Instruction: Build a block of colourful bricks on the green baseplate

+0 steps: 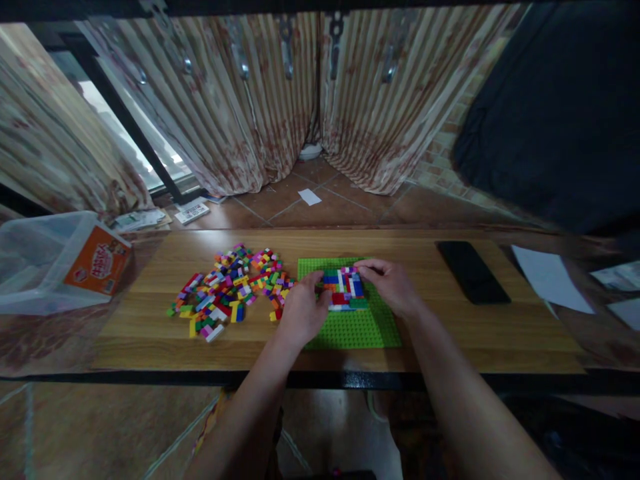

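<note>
Wooden tabletop (417, 257), coloured bricks (341, 297) on green baseplate (353, 331), left hand (306, 308) and right hand (393, 285) at them, grips unclear

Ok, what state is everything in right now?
Green studded baseplate: flat, partly covered
Toy-brick build: on the baseplate, partly hidden
Left hand: fingers bent, at the build's left edge
Right hand: fingertips at the build's far right corner, grip unclear
Loose toy bricks: scattered
Black phone: flat, dark
Clear plastic box: no lid visible
Centre curtains: hanging, edges meeting
</note>
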{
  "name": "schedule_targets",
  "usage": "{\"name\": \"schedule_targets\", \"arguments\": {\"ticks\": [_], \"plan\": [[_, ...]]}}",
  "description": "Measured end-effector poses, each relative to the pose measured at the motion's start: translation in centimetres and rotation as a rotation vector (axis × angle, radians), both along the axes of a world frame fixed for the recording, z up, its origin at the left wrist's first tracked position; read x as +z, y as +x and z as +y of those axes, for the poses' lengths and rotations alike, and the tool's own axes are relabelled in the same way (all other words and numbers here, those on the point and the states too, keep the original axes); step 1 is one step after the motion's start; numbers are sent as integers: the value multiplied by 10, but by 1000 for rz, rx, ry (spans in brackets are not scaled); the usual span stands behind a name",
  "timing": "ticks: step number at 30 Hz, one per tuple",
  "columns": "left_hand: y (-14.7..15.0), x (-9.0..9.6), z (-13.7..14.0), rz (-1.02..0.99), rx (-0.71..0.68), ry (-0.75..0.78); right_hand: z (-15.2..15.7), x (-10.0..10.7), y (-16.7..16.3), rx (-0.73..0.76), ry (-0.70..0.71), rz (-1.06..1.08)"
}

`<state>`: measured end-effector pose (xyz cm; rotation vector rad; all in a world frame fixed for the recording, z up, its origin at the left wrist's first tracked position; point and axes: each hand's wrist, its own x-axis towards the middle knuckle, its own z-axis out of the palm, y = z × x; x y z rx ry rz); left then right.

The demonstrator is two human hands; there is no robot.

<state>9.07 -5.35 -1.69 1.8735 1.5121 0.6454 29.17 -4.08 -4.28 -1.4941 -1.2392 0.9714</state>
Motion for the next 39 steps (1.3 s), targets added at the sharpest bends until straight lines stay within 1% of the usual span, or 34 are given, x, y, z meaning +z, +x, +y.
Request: {"name": "schedule_targets", "arguments": {"ticks": [3,6,9,14,20,24,29,31,34,36,37,39], "plan": [[0,-1,0,-9,-1,1,0,2,-2,-19,-24,88],[-1,-3,1,-20,-11,-7,0,1,-5,-57,-31,103],[-1,-3,1,-28,-21,-3,1,-3,-6,-45,-31,46],[-1,-1,-1,-24,-42,19,3,-10,-3,-27,-50,-109],[-1,-1,-1,0,-35,21,5,-14,-1,-27,-53,-133],[0,-2,-2,3,-25,34,4,-13,-2,-21,-48,-140],[-2,0,-2,-32,-26,42,-1,-4,-5,-12,-73,-161],[-11,2,2,-39,9,56,-2,-1,-7,-28,-73,-114],[-36,5,12,-62,91,90,-1,1,-7,-113,-63,-41],[-59,5,19,-76,82,94,0,0,-5,-177,-50,-20],[-70,4,21,-83,103,102,0,1,-4,-203,-35,-20],[-88,3,23,-52,106,89,0,2,0,-238,2,-32]]}}
